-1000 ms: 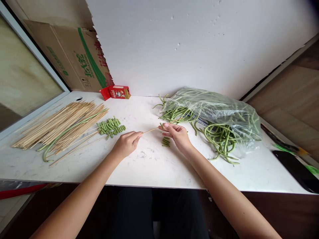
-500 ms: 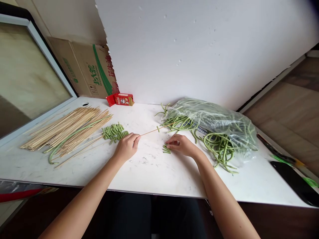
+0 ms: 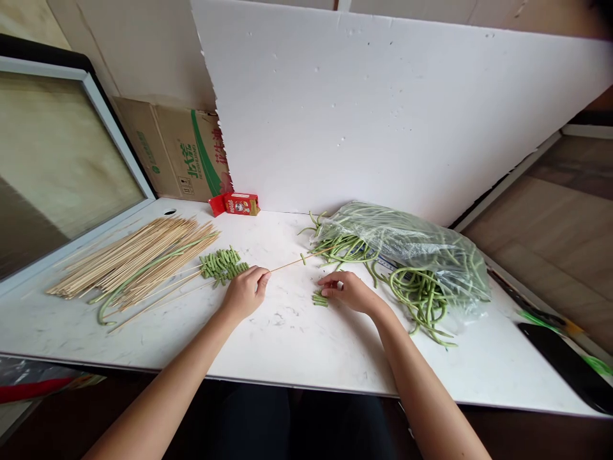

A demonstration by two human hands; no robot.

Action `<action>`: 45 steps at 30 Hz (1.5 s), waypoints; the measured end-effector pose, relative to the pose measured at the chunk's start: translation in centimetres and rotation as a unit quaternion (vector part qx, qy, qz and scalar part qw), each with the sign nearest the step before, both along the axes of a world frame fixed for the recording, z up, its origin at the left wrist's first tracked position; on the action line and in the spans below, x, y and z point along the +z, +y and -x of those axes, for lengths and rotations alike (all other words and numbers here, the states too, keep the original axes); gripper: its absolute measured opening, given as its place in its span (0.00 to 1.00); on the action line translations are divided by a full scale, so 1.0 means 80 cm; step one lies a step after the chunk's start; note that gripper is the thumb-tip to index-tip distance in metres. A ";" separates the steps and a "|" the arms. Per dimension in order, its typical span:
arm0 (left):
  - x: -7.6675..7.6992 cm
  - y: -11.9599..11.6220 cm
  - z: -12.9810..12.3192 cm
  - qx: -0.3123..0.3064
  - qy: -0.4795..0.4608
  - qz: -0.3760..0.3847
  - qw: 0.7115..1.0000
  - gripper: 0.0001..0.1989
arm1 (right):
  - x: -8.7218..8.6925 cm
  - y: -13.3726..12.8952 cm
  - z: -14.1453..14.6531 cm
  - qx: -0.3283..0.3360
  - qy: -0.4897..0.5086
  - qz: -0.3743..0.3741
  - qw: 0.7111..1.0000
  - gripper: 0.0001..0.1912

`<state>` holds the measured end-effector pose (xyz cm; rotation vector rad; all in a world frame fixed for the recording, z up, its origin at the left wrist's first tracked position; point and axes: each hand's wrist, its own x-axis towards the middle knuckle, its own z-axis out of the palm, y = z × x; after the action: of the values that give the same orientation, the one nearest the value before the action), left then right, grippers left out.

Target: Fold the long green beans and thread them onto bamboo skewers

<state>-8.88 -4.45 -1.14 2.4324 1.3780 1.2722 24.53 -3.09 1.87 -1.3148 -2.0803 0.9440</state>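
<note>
My left hand [image 3: 245, 294] is closed around one end of a thin bamboo skewer [image 3: 282, 265]. The skewer points up and to the right, with a single short green bean piece [image 3: 302, 259] threaded on it. Just below the skewer, my right hand [image 3: 348, 291] hovers with thumb and forefinger apart, the thumb by a few cut bean pieces [image 3: 319, 299] on the table. Left of my left hand lie skewers filled with rows of bean pieces [image 3: 221, 263]. The skewer's far tip is near the long green beans [image 3: 347, 247].
A pile of bare skewers [image 3: 129, 255] lies at left, a long bean [image 3: 138, 263] across it. A clear plastic bag [image 3: 407, 230] of long beans spreads at right. A red box [image 3: 241, 204] stands by the white board [image 3: 335, 115]. A dark phone-like object [image 3: 565, 367] lies far right.
The camera has tilted up slightly, so everything sits lower in view. My right thumb and forefinger have spread a little over the cut bean pieces. My left hand keeps hold of the skewer.
</note>
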 end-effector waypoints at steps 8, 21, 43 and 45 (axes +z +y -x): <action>0.001 0.000 0.001 0.006 -0.012 0.004 1.000 0.11 | 0.001 0.000 0.004 -0.026 0.015 -0.082 0.996 0.10; 0.002 -0.005 0.001 0.001 -0.003 0.002 1.000 0.09 | 0.005 0.013 0.006 -0.155 0.387 0.031 0.909 0.26; 0.018 0.060 -0.011 0.017 -0.009 -0.011 1.000 0.21 | 0.006 0.024 -0.016 -0.191 0.484 0.079 0.850 0.22; 0.019 0.061 -0.010 0.015 -0.007 0.001 1.000 0.22 | 0.008 0.023 -0.015 -0.187 0.476 0.075 0.856 0.22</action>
<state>-8.07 0.41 0.34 2.4054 1.4167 1.2925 25.70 -1.28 2.50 -0.9481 -0.9678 1.2427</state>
